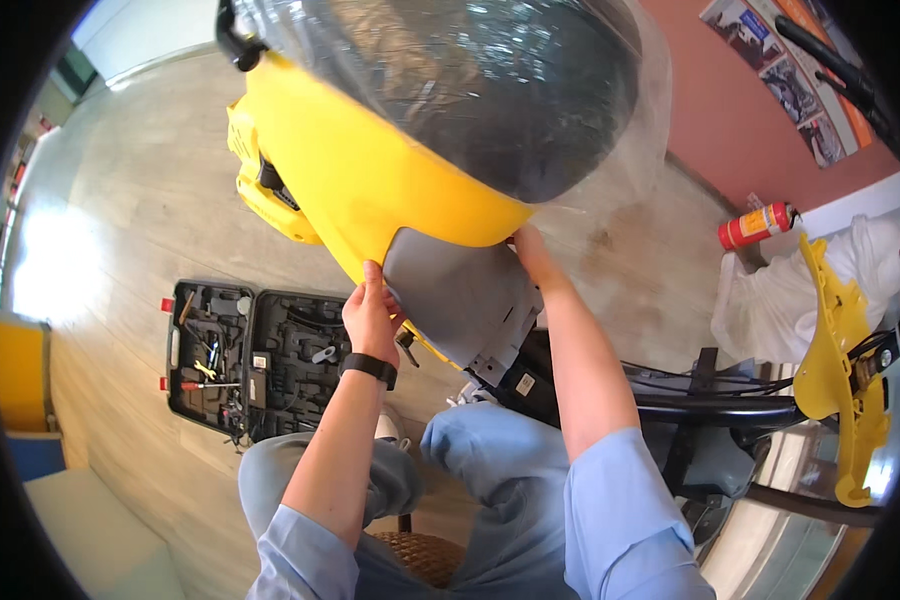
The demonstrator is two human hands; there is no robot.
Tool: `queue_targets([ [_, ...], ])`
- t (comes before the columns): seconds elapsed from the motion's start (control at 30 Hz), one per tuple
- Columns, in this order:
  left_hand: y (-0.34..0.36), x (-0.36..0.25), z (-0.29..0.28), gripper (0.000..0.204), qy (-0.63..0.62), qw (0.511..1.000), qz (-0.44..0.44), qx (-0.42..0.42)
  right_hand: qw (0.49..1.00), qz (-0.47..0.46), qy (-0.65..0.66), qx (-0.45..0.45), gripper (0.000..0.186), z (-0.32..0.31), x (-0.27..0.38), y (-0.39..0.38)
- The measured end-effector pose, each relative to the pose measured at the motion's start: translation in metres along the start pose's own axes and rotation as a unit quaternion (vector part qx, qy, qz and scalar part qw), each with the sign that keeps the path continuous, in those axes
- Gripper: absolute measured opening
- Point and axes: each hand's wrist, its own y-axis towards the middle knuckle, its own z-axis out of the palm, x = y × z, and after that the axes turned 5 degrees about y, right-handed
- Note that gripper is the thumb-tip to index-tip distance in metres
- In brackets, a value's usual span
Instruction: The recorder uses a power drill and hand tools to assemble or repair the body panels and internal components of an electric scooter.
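A yellow scooter body panel wraps round the base of a dark seat covered in clear plastic film. Below the panel's front opening sits a grey plastic cover. My left hand is closed at the left edge where yellow meets grey, thumb on top and fingers curled below. At the opposite edge, my right hand grips the lower rim of the yellow panel; its fingertips are mostly hidden behind it. Both forearms reach up from my lap, and a black band circles my left wrist.
An open black tool case with several tools lies on the floor to the left. At right are a black frame tube, cables, a loose-looking yellow part and white plastic sheeting. A red fire extinguisher lies near the wall.
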Motion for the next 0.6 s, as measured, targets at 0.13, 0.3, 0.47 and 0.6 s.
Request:
queue_targets([
  [0.13,0.003,-0.008,-0.025,0.049,-0.009,1.000,-0.022,0.004,0.982,0.163,0.080,0.048,0.038,0.015,0.012,0.022],
  [0.3,-0.001,-0.001,-0.007,0.050,-0.031,0.999,-0.025,0.001,0.959,-0.015,-0.271,0.080,0.046,0.004,-0.031,0.020],
  [0.47,0.004,-0.003,-0.006,0.049,-0.054,0.998,-0.043,-0.004,0.941,0.004,-0.330,0.079,0.054,0.008,-0.044,0.035],
  [0.6,0.000,-0.005,-0.004,0.048,-0.041,0.998,-0.053,0.000,0.933,0.093,-0.347,0.035,0.060,0.010,-0.039,0.033],
])
